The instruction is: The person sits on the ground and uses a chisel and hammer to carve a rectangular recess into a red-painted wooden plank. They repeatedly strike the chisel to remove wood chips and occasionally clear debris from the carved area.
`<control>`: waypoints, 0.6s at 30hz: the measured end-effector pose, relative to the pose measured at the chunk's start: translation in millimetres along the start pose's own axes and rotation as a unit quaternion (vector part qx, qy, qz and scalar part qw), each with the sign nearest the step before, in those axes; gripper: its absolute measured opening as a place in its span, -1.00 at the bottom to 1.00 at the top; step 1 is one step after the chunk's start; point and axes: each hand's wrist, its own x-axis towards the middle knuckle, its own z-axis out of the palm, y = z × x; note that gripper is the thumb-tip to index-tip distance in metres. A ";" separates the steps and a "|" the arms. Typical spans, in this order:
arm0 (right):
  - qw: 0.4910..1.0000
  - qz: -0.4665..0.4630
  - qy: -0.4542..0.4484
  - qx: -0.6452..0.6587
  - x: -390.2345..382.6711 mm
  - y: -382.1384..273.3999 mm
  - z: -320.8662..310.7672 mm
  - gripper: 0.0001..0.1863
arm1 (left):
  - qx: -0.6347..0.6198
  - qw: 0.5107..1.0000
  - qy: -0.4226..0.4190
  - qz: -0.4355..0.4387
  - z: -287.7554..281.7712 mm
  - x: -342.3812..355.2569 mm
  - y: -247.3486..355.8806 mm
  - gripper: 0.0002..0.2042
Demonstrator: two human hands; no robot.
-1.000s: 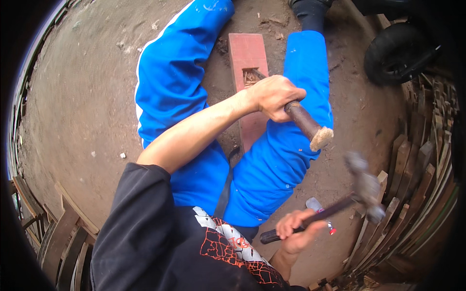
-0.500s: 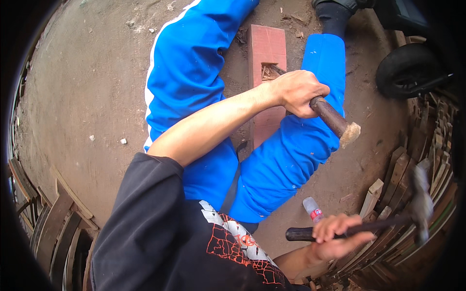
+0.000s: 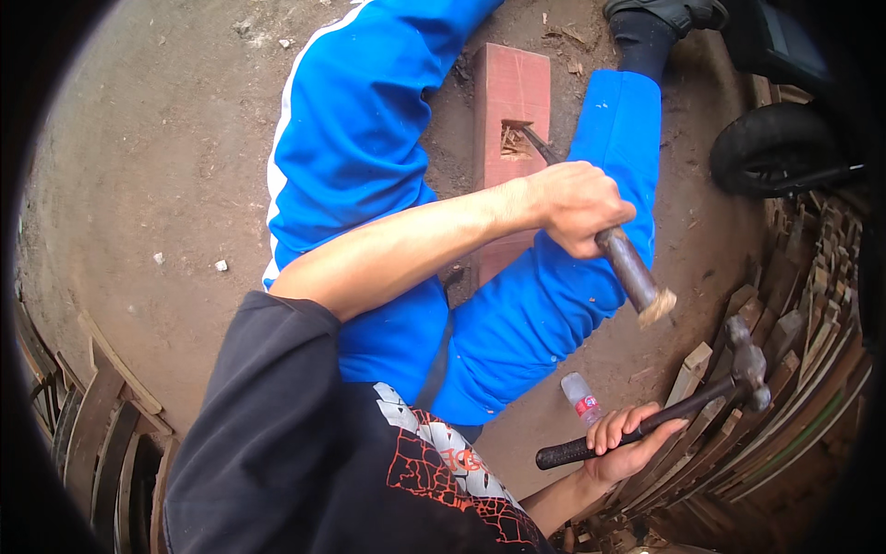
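Note:
My left hand (image 3: 581, 203) is closed around a chisel (image 3: 628, 268) with a worn wooden handle. The chisel's blade slants into a chip-filled recess (image 3: 513, 146) in a reddish wooden block (image 3: 506, 88), which lies on the ground between my blue-trousered legs. Low on the right, my right hand (image 3: 628, 443) grips a hammer (image 3: 706, 397) by its dark handle, its metal head raised a little below and right of the chisel's frayed end.
A plastic bottle (image 3: 580, 395) lies beside my right thigh. Stacked wooden slats (image 3: 821, 332) line the right side, more boards (image 3: 106, 415) stand at lower left. A black tyre (image 3: 757, 148) and dark equipment are at upper right. Dirt floor (image 3: 157, 185) spreads leftward.
The hammer head has shifted right, then back left and slightly upward. The chisel's handle end now angles further downward, with my left hand slightly lower than half a second ago.

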 end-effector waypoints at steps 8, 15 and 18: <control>0.999 0.003 0.017 0.036 -3.8 15.3 2.8 -0.36 | 0.001 0.999 -0.035 0.002 3.5 -3.7 2.6 -0.76; 0.998 0.020 -0.065 -0.006 -15.1 30.3 11.0 -0.32 | 0.018 0.999 -0.025 0.008 -0.5 -4.4 -5.9 -0.76; 0.995 0.030 -0.094 -0.007 -20.3 35.4 11.4 -0.31 | 0.026 0.999 -0.025 0.007 -0.2 -6.3 -10.2 -0.76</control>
